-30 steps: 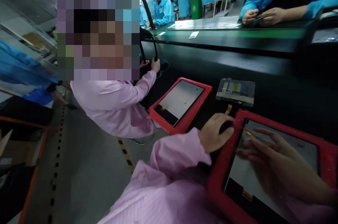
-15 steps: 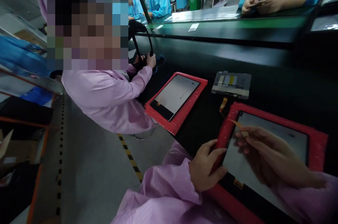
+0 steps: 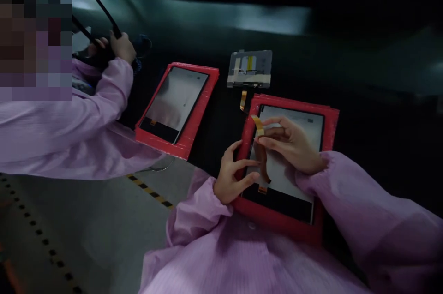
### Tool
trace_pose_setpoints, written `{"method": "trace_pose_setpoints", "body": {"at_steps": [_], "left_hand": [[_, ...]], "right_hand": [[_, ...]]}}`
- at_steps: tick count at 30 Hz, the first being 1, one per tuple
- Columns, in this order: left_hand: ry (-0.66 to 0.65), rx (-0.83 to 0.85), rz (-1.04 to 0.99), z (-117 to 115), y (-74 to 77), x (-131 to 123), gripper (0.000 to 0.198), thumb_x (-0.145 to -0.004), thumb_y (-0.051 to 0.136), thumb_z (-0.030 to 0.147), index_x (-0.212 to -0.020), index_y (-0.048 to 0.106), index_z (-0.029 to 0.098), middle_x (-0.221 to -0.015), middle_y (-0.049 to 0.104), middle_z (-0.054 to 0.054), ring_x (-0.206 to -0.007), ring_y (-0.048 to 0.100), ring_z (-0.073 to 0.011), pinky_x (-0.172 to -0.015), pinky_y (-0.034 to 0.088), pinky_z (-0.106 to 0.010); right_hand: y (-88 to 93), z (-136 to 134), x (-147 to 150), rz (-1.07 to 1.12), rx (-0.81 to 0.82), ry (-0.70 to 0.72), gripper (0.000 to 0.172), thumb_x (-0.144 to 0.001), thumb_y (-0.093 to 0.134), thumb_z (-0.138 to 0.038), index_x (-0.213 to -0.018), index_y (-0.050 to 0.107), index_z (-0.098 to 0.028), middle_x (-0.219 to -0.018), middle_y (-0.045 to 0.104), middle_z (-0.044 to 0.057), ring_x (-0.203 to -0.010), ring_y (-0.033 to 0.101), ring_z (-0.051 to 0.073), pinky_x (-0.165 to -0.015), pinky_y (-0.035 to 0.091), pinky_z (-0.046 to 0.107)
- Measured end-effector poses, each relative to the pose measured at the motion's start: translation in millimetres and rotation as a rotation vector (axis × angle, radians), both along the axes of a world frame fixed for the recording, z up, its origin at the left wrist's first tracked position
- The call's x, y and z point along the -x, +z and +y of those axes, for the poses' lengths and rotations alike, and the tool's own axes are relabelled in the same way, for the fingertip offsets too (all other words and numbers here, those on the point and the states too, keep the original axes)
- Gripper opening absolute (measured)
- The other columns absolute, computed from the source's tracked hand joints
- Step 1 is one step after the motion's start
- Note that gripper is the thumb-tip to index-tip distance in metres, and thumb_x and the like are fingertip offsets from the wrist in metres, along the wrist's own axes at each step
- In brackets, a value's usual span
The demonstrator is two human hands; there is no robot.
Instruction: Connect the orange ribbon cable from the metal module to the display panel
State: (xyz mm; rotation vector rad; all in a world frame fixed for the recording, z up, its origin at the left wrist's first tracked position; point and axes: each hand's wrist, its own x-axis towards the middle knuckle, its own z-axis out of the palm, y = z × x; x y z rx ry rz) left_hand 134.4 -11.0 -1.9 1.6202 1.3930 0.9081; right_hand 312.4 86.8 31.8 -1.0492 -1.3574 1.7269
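My right hand (image 3: 289,141) pinches a narrow amber flex strip (image 3: 258,125) above a display panel (image 3: 287,146), whose frame of red tape (image 3: 287,227) lies on the bench. My left hand (image 3: 235,174) stands with fingers apart at the panel's left edge, over the red frame. A second panel in a red frame (image 3: 173,105) lies to the left. Beyond my hands are a grey-silver electronic module (image 3: 249,69) and a small amber strip (image 3: 243,100), lying just above the near frame.
A co-worker's pink sleeve (image 3: 69,123) crosses the left side, and that hand (image 3: 121,47) holds a black cable (image 3: 98,10). The black bench (image 3: 363,63) extends right and ahead. Grey floor with yellow-black tape (image 3: 150,191) lies at lower left.
The view has swung, shifting the scene left and down. My left hand has come off the frame's edge with fingers spread. My right hand has turned, raising the amber strip.
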Motion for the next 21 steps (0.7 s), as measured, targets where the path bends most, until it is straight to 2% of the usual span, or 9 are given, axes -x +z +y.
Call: {"method": "trace_pose_setpoints", "body": {"at_steps": [3,8,13,15,18,21], "left_hand": [[-0.006,-0.048,0.081,0,-0.1,-5,0.031,-0.082,0.064,0.05,-0.098,0.073,0.025,-0.146,0.033,-0.01,-0.136,0.033,-0.0319,-0.112,0.026,-0.055],[-0.018,-0.11,0.113,1,-2.7,-6,0.025,-0.079,0.07,0.043,-0.097,0.073,0.025,-0.144,0.034,-0.01,-0.135,0.035,-0.0307,-0.111,0.031,-0.052],[-0.006,-0.115,0.137,1,-2.6,-6,0.019,-0.081,0.068,0.036,-0.097,0.072,0.027,-0.143,0.036,-0.008,-0.134,0.037,-0.0291,-0.11,0.033,-0.054],[0.0,-0.098,0.143,1,-1.5,-7,0.019,-0.081,0.069,0.036,-0.098,0.073,0.027,-0.141,0.037,-0.007,-0.133,0.038,-0.0293,-0.109,0.034,-0.054],[-0.002,-0.082,0.136,1,0.8,-7,0.016,-0.08,0.07,0.035,-0.093,0.074,0.027,-0.14,0.038,-0.008,-0.134,0.038,-0.0306,-0.109,0.033,-0.055],[-0.01,-0.088,0.138,2,2.4,-7,0.016,-0.081,0.069,0.036,-0.091,0.074,0.026,-0.14,0.039,-0.008,-0.134,0.037,-0.0315,-0.109,0.033,-0.056]], "right_hand": [[1.4,-2,1,-0.007,-0.016,-0.015,0.035,-0.076,0.076,-0.03,-0.104,0.055,-0.024,-0.081,0.071,-0.002,-0.075,0.068,0.014,-0.066,0.057,0.026],[-0.6,-2,3,0.023,-0.037,-0.04,0.034,-0.076,0.075,-0.026,-0.102,0.054,-0.023,-0.079,0.07,-0.002,-0.061,0.064,0.01,-0.045,0.044,0.018],[1.1,-2,1,0.054,-0.035,-0.013,0.033,-0.079,0.073,-0.024,-0.105,0.053,-0.021,-0.082,0.069,-0.002,-0.06,0.061,0.008,-0.046,0.044,0.017],[5.1,-1,-3,-0.002,-0.046,0.069,0.035,-0.08,0.072,-0.028,-0.109,0.054,-0.02,-0.086,0.068,-0.001,-0.064,0.061,0.009,-0.049,0.045,0.018],[11.9,-1,-13,-0.159,-0.119,0.294,0.037,-0.08,0.071,-0.037,-0.11,0.06,-0.019,-0.091,0.066,0.001,-0.067,0.059,0.01,-0.053,0.047,0.022],[16.2,-5,-18,-0.344,-0.263,0.453,0.033,-0.082,0.068,-0.041,-0.108,0.065,-0.02,-0.085,0.063,0.001,-0.065,0.056,0.01,-0.054,0.045,0.023]]}}
